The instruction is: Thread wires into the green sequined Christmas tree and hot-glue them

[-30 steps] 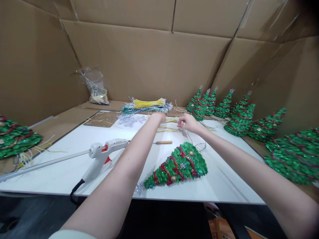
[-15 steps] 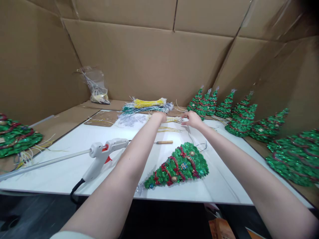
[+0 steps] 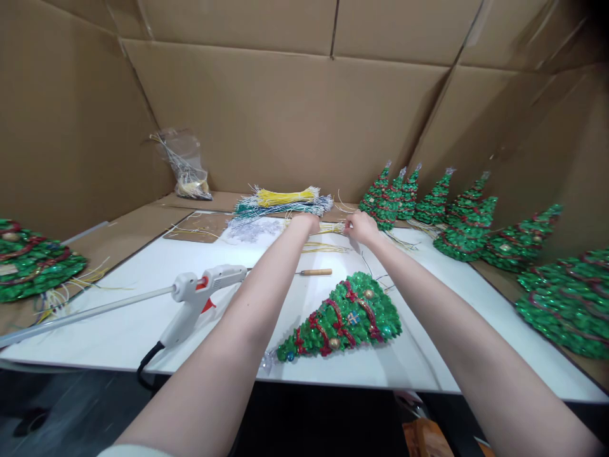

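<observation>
My right hand is at the far side of the white board, its fingertips closed at the right end of a bundle of thin yellow wires. Across from it, my left hand is at the bundle's left end, its fingers mostly hidden behind the hand and wrist. More yellow wires lie loose just in front of the bundle. Nearer to me, a glittery green Christmas tree decoration with red garlands and small baubles lies on its side, its clear tip pointing left. Thin dark wires come out at its base.
A white glue gun with a long glue stick stands at left. A wooden-handled tool lies mid-board. Behind are stacked wire bundles and a plastic bag. Several finished trees line the right; another tree is at left.
My right hand has shifted slightly left, and its fingers have closed in at the bundle's right end. My left hand stays nearly in place. The whole view has shifted a little.
</observation>
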